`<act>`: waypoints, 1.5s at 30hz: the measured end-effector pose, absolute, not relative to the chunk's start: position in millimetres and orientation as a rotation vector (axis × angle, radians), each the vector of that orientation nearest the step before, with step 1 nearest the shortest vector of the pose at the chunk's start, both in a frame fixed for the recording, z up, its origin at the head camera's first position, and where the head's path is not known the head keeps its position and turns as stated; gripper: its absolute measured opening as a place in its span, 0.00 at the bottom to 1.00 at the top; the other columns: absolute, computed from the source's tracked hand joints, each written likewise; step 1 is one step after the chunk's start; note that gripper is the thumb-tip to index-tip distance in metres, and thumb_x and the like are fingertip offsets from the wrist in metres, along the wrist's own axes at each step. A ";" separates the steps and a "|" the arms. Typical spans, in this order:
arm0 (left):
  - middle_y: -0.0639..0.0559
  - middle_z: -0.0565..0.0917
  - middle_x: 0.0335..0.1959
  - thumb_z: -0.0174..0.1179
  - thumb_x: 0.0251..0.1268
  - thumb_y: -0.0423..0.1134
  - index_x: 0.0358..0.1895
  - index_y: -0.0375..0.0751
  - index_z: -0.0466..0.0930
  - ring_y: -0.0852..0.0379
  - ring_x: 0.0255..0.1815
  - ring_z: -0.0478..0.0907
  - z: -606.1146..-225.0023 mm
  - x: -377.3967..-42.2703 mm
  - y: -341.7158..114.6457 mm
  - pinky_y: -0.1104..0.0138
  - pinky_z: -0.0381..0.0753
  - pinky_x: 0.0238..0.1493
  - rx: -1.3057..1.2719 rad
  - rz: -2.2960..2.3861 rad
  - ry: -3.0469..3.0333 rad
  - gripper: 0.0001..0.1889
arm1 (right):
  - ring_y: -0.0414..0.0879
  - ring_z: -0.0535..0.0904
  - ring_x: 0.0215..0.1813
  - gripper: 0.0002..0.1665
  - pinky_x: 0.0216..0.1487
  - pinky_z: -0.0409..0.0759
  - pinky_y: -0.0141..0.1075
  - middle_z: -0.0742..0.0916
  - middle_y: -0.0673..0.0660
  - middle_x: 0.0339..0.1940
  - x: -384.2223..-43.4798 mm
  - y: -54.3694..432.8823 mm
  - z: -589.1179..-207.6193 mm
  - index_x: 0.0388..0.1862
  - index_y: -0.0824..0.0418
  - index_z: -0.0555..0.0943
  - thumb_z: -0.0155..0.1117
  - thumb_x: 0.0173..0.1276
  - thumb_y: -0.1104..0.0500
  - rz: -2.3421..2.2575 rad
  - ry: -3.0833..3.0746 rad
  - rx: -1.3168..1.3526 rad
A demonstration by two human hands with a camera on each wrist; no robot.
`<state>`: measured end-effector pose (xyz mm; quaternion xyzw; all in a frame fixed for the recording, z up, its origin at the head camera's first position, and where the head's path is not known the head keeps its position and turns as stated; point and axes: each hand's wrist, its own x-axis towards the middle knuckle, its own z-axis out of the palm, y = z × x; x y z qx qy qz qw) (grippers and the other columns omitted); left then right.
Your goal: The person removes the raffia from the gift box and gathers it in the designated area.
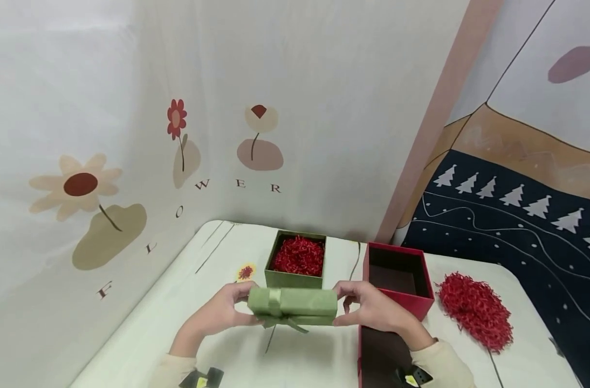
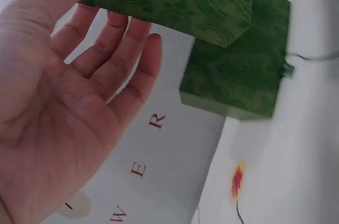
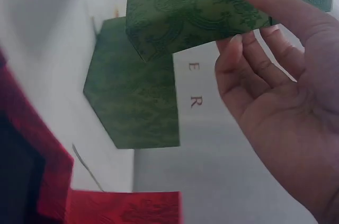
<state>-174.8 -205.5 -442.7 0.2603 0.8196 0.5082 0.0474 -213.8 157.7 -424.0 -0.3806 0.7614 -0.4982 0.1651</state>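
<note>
A person holds a green lid [image 1: 304,302] up above the white table [image 1: 256,372], using both hands. The left hand [image 1: 227,311] grips one end and the right hand [image 1: 375,308] grips the other, each with its thumb and fingers bent round the edge. A green ribbon [image 1: 274,302] goes across the lid, nearer the left hand, and its bow [image 1: 287,322] hangs on the side facing the person. Just past the lid, a green box [image 1: 293,279] sits on the table with its top open and curly red paper [image 1: 300,256] inside. To the right is an open red box [image 1: 411,303], dark inside. Near the right arm lies a dark thing [image 1: 379,358] with a red edge, partly out of view. A pile of red shreds [image 1: 474,311] lies on the table beside the red box. Behind, a pale sheet [image 1: 334,108] shows flowers and letters.
</note>
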 end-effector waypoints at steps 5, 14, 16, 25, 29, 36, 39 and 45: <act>0.63 0.84 0.40 0.78 0.46 0.31 0.37 0.55 0.80 0.63 0.47 0.79 -454.0 -166.4 -203.5 0.63 0.82 0.51 0.942 1.358 2.585 0.19 | 0.40 0.80 0.41 0.17 0.45 0.84 0.35 0.85 0.40 0.41 -201.0 146.8 -425.3 0.45 0.52 0.84 0.80 0.60 0.64 -1.057 2.354 -1.213; 0.65 0.83 0.34 0.64 0.35 0.15 0.28 0.52 0.76 0.66 0.44 0.80 -471.1 -158.9 -193.3 0.59 0.85 0.52 0.969 1.056 2.700 0.24 | 0.35 0.78 0.39 0.17 0.47 0.82 0.29 0.82 0.37 0.38 -188.9 136.9 -448.0 0.42 0.50 0.86 0.78 0.59 0.68 -0.764 2.455 -1.275; 0.65 0.82 0.33 0.60 0.34 0.14 0.27 0.53 0.76 0.66 0.43 0.79 -472.8 -157.7 -192.0 0.60 0.84 0.51 0.935 1.015 2.704 0.24 | 0.34 0.75 0.37 0.18 0.43 0.79 0.26 0.81 0.37 0.37 -186.9 135.9 -451.8 0.39 0.50 0.85 0.78 0.57 0.70 -0.709 2.486 -1.311; 0.66 0.82 0.34 0.47 0.27 0.09 0.22 0.54 0.75 0.65 0.43 0.78 -476.4 -155.1 -185.9 0.63 0.83 0.51 0.931 0.840 2.774 0.29 | 0.28 0.71 0.37 0.20 0.38 0.74 0.20 0.79 0.39 0.33 -180.9 128.6 -463.2 0.34 0.51 0.85 0.75 0.53 0.75 -0.568 2.478 -1.466; 0.62 0.84 0.36 0.47 0.28 0.10 0.20 0.53 0.75 0.62 0.45 0.80 -481.9 -156.2 -184.9 0.64 0.83 0.52 1.006 0.762 2.823 0.27 | 0.28 0.73 0.38 0.20 0.39 0.74 0.19 0.79 0.40 0.33 -181.8 126.8 -467.6 0.35 0.53 0.86 0.73 0.52 0.77 -0.559 2.483 -1.488; 0.57 0.86 0.39 0.50 0.28 0.12 0.17 0.53 0.74 0.56 0.48 0.83 -488.2 -157.7 -181.5 0.64 0.85 0.52 1.036 0.589 2.932 0.25 | 0.30 0.73 0.37 0.19 0.39 0.75 0.21 0.79 0.41 0.33 -182.2 122.0 -469.7 0.35 0.54 0.87 0.72 0.55 0.77 -0.544 2.464 -1.433; 0.57 0.87 0.39 0.53 0.28 0.13 0.15 0.53 0.73 0.55 0.48 0.84 -493.0 -159.3 -180.6 0.63 0.85 0.51 1.061 0.499 2.985 0.24 | 0.30 0.73 0.37 0.19 0.38 0.75 0.22 0.78 0.41 0.32 -182.1 119.9 -471.0 0.34 0.53 0.86 0.72 0.55 0.78 -0.534 2.464 -1.421; 0.66 0.80 0.28 0.59 0.29 0.14 0.15 0.54 0.71 0.65 0.32 0.75 -495.0 -161.3 -179.7 0.69 0.79 0.34 1.124 0.451 3.038 0.24 | 0.28 0.71 0.34 0.19 0.35 0.72 0.18 0.77 0.42 0.30 -183.1 118.3 -479.9 0.31 0.53 0.86 0.73 0.54 0.78 -0.509 2.472 -1.493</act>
